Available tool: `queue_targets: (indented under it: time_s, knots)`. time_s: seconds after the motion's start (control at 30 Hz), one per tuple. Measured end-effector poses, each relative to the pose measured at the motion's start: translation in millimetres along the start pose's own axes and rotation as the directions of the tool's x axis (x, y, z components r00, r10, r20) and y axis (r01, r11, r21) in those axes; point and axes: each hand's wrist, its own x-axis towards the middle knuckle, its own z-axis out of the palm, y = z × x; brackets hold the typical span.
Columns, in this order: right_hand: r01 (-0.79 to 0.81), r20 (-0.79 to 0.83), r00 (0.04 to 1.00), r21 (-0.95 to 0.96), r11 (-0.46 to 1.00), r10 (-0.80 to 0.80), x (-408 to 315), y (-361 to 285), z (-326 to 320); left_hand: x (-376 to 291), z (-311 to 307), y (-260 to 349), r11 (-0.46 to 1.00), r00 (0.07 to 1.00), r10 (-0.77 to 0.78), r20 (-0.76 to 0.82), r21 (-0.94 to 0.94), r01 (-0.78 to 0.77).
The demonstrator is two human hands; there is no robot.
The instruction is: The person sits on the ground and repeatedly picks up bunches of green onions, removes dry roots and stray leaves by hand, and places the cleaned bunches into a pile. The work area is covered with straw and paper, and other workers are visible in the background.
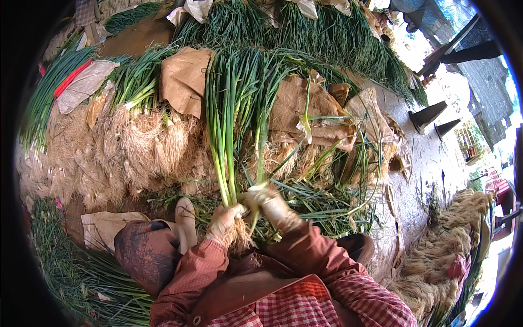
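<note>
My gloved left hand (226,220) is closed around the lower end of a few spring onions (226,163). Their long green leaves point away from me, and a tuft of pale roots (239,235) sticks out below the fist. Close by on the right, my gloved right hand (276,204) is blurred by motion. It appears to grip a green onion leaf (260,169), also blurred; its fingers cannot be made out clearly. Beyond both hands lies a row of spring onions (249,86), with their roots (143,147) towards me.
Loose trimmed leaves (318,204) litter the ground ahead. Brown sheets (186,81) lie over parts of the row. Another onion row (310,36) runs behind. At right is wet ground (425,163) with a heap of roots (437,245). A boot (186,220) stands left of my hands.
</note>
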Motion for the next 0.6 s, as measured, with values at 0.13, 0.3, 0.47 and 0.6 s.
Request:
queue_targets:
  time_s: [0.13,0.3,0.47,0.6]
  knots:
    - [0.286,-0.52,0.668,-0.482,0.828,-0.533,-49,-74,-82,3,-7,-14,0.987,0.998,0.035,-0.057,-0.158,-0.043]
    - [-0.672,-0.681,0.73,-0.697,-0.25,-0.062,-84,-85,-105,4,-9,-19,0.969,0.988,0.152,-0.012,-0.194,-0.152]
    - [-0.167,-0.202,0.903,-0.978,0.124,-0.38,43,-69,-48,-11,0,-11,0.975,0.96,0.208,-0.19,0.124,-0.186]
    - [-0.381,-0.308,0.877,-0.914,-0.142,-0.37,147,-87,-24,-7,-2,-1,0.981,0.976,0.181,-0.123,-0.049,-0.188]
